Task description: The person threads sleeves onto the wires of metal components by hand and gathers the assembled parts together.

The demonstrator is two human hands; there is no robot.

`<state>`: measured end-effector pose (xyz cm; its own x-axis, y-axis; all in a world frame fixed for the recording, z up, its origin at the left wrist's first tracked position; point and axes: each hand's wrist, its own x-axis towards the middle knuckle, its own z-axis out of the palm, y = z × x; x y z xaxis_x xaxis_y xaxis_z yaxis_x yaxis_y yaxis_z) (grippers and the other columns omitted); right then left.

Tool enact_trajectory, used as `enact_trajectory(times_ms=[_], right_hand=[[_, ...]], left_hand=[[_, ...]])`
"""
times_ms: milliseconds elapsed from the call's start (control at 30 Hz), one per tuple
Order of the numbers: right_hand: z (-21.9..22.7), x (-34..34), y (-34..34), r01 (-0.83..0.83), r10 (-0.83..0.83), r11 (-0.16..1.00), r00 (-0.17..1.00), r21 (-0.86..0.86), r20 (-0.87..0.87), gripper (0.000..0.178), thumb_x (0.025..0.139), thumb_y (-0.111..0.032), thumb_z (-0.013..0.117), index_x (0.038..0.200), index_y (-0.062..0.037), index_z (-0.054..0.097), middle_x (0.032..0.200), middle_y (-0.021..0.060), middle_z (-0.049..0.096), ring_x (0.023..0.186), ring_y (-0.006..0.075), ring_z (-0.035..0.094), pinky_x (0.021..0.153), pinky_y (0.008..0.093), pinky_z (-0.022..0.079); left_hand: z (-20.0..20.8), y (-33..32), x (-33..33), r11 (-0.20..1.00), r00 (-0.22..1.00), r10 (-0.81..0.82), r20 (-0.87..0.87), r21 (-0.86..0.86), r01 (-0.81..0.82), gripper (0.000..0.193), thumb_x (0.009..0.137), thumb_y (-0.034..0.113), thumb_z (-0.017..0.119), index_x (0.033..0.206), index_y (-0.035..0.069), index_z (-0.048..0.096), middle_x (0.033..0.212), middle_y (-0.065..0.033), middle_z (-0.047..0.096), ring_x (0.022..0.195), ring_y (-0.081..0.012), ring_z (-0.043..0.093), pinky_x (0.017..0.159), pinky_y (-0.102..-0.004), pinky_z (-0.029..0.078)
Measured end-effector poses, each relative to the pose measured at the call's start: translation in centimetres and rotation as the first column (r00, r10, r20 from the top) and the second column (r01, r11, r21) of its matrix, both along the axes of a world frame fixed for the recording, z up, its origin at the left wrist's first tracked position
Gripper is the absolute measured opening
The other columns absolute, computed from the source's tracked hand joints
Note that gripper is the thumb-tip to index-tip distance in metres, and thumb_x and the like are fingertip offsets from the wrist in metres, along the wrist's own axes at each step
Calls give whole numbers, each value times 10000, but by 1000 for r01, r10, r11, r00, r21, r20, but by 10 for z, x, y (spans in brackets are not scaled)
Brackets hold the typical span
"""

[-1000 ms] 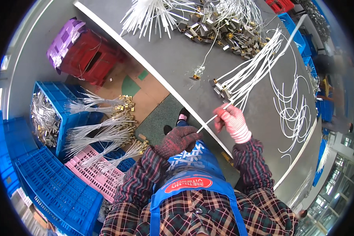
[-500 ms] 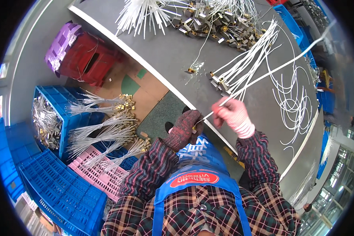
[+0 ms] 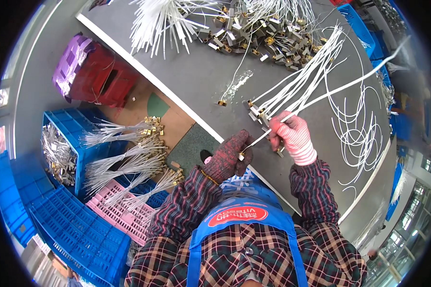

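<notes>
My left hand (image 3: 229, 155), in a dark red-grey knit glove, is closed on a small brass-coloured metal part (image 3: 241, 156) at the table's near edge. My right hand (image 3: 294, 137), in a pink-and-white striped glove, pinches a long white tube (image 3: 340, 89). The tube's near end points down at the left hand, and its far end reaches toward the upper right. Whether a wire from the metal part runs inside the tube cannot be seen. Just beyond the right hand lies a bundle of white-sleeved wires (image 3: 304, 79) with metal ends.
On the grey table (image 3: 186, 71) are a pile of metal parts (image 3: 273, 40), white tubes (image 3: 160, 21), one loose part (image 3: 222, 103) and looped white wires (image 3: 356, 129). To the left stand a red stool (image 3: 100, 79), blue crates (image 3: 76, 234) and a pink crate (image 3: 115, 213) bearing wire bundles (image 3: 129, 158).
My right hand has shifted slightly up and right, a little farther from the left, still pinching the tube. The left keeps its hold on the metal part. The whole view has shifted slightly.
</notes>
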<state>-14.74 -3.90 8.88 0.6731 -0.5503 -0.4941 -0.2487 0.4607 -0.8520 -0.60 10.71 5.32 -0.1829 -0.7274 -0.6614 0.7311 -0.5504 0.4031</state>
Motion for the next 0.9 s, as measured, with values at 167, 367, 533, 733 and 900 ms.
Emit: enact_trajectory(times_ms=[167,367,533,733,900], right_hand=[[0,4,2,8,-9,999,1000,45,8,122,875,-104,561,898,16,571,670,67,570,519,129,560,460,243,481],[-6,6,6,7,1,996,997,88,-80,137,866,-119,582,877,15,555,656,85,572,492,150,559,442,258,473],[-12,7,12,-18,29,995,993,95,-115,156,879,-132,566,842,19,558,660,74,569,493,137,553,444,247,467],[-16,-2,-2,30,-14,995,985,92,-172,254,852,-200,616,960,29,598,685,46,575,519,98,534,460,222,435],[-24,-21,-39,115,-115,993,993,30,26,449,889,-298,571,1183,33,499,741,41,586,565,102,559,490,220,470]], left_hand=[[-5,-4,-7,999,999,4,47,31,-5,472,934,502,371,895,71,558,529,-17,454,404,-119,429,390,-240,327],[-10,-12,-15,999,954,54,296,-21,-50,498,927,504,377,1053,42,512,576,-58,490,365,-139,407,352,-258,317],[-23,-7,-15,882,571,257,780,-431,192,309,942,297,457,1072,26,527,694,-87,563,508,-143,534,433,-279,414],[7,-43,-20,953,717,76,693,-263,153,409,961,426,370,989,54,539,577,-23,474,420,-123,448,404,-253,372],[7,-74,-10,992,969,112,222,-84,-96,353,935,423,412,867,91,511,624,-15,465,436,-94,403,398,-227,329]])
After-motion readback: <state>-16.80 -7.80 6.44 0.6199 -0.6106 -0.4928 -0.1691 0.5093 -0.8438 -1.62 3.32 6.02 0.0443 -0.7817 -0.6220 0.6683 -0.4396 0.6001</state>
